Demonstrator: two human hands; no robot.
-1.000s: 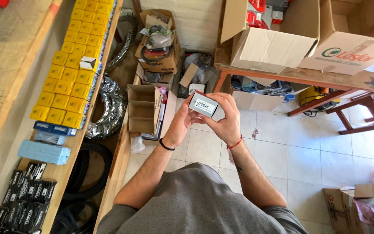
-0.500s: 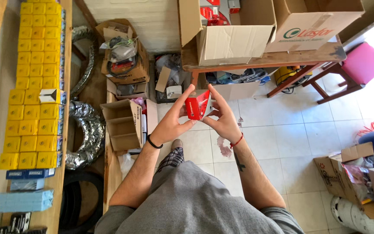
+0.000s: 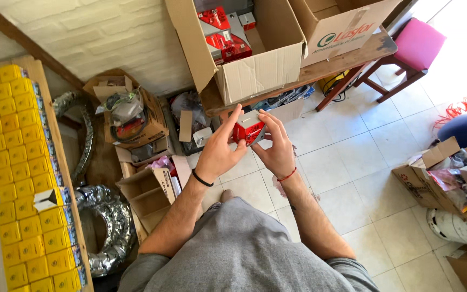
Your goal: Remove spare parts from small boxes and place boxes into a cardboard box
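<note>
We hold a small red and white carton point(image 3: 248, 131) up in both hands, left hand point(image 3: 218, 152) and right hand point(image 3: 278, 147) pinching its ends, below the desk's front edge and its open cardboard box point(image 3: 255, 65) of matching red cartons. We judge the carton is being inspected; turning it calls for fingertip control.

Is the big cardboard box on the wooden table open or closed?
Open. The flaps of the big cardboard box stand up and outward, and red packages show inside. It rests on the wooden table.
</note>
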